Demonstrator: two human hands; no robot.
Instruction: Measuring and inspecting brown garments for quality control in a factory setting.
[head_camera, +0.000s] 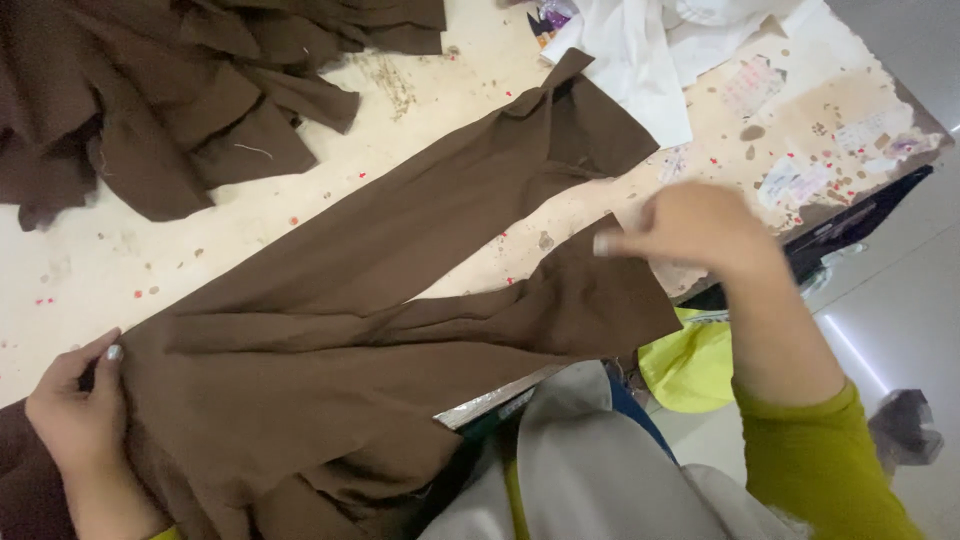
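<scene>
Both hands are at work on a long brown garment piece (400, 300) spread over a stained, cream-coloured table (200, 240). At the near left end of that brown piece, the left hand (80, 410) pinches the edge of the cloth, thumb on top with a pale painted nail showing and the fingers curled under the fold, so it is grasping the fabric. At the opposite, right end of the brown piece, the right hand (690, 230) hovers just over the lower strip's far edge; it is blurred, the fingers bunched with a fingertip pointing left toward the cloth, and whether it actually grips the fabric cannot be told. A green sleeve (810, 460) covers that forearm. The brown piece itself lies flat on the table, running diagonally from the left hand up toward the far right, and it splits into two long strips: an upper one ending in a folded, pointed tip, and a lower one whose end hangs slightly past the table's near edge. Beyond the brown piece, toward the far left, sits a rumpled heap of more brown fabric (170, 90). Just past the upper strip's tip lies white cloth (640, 50). Below the lower strip's end, off the table, a yellow-green bag (690, 365) shows beside the person's pale grey clothing (580, 470).
</scene>
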